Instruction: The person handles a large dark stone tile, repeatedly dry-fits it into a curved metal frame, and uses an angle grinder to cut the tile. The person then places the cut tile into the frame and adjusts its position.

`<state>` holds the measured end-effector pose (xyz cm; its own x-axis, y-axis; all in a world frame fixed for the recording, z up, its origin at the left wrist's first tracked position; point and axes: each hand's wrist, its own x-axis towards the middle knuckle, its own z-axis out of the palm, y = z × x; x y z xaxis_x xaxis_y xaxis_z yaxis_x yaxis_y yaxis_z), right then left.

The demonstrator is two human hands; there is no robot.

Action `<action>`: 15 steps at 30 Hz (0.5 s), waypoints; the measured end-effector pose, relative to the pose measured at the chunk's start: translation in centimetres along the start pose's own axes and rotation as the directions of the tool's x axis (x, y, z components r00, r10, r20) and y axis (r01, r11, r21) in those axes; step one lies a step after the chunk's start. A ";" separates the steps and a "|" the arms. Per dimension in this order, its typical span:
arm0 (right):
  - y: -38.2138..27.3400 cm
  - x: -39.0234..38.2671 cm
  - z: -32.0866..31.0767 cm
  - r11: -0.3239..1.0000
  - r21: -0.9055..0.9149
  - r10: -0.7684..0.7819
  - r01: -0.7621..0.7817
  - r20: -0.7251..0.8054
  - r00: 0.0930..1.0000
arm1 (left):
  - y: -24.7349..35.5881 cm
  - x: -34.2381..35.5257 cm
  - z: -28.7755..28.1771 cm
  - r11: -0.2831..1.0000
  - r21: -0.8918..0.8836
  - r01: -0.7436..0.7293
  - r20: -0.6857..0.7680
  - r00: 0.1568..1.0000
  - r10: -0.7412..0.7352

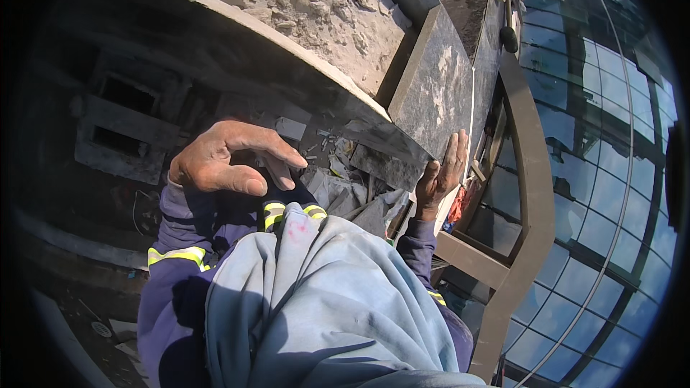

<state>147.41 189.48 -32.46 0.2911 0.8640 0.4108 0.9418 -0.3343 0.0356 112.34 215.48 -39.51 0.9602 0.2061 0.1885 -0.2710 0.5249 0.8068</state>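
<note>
My left hand (233, 158), dusty and loosely curled with fingers apart, hangs at the left in front of a long dark panel with a pale top edge (287, 39), holding nothing. My right hand (442, 172) has its fingers stretched upward against the lower corner of a mottled grey stone slab (438, 82). A thin white strip (471, 108) runs along that slab's right edge. Behind the panel lies rough, dusty grey rubble or mortar (320, 7).
A black-headed mallet (509, 39) rests by the upper right edge. A brown metal frame (532, 158) stands at the right, beside a glass-panelled surface (589, 244) crossed by a cable. Debris (352, 194) and rectangular blocks (126, 144) lie below.
</note>
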 end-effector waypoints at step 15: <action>6.2 1.3 -5.6 0.997 0.052 0.052 -0.048 -0.077 0.996 | 7.9 4.9 4.5 0.944 0.209 -0.254 0.139 0.964 0.229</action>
<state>152.67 186.39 -26.60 0.3264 0.8139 0.4807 0.9341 -0.3555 -0.0322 115.17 216.94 -29.69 0.8725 0.2040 0.4439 -0.4861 0.2709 0.8309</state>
